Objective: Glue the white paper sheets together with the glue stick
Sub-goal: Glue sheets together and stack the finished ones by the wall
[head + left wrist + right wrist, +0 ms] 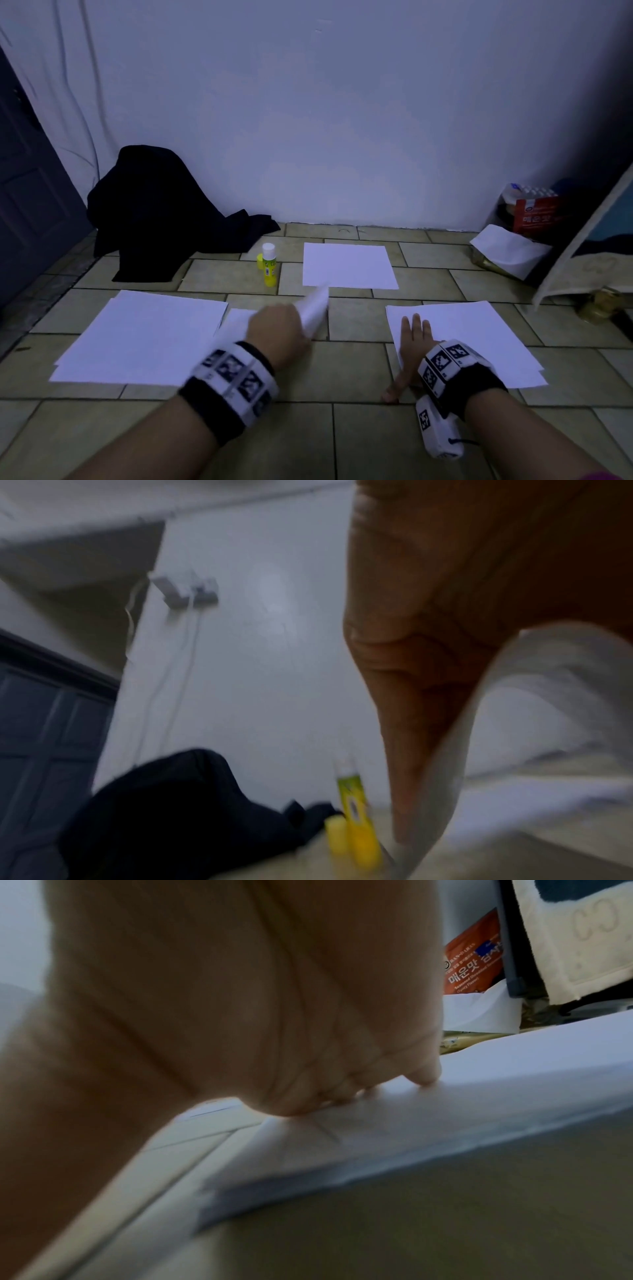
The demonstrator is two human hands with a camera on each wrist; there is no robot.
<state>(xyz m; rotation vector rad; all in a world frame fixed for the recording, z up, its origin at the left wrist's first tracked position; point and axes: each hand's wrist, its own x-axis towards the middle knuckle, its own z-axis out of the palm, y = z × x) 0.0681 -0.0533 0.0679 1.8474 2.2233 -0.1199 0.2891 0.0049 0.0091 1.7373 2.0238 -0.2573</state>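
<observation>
The orange-red packet by the wall carries white Korean lettering, "매운맛", with smaller English lines below reading "Seasoned" and "(Spicy Flavor)", and "BAN-DARAN" near its top edge. The glue stick label is too blurred to read.

Left hand, fingers curled in a grip, reaches toward 12 o'clock. Right hand lies flat, fingers straight, thumb toward 8 o'clock.
</observation>
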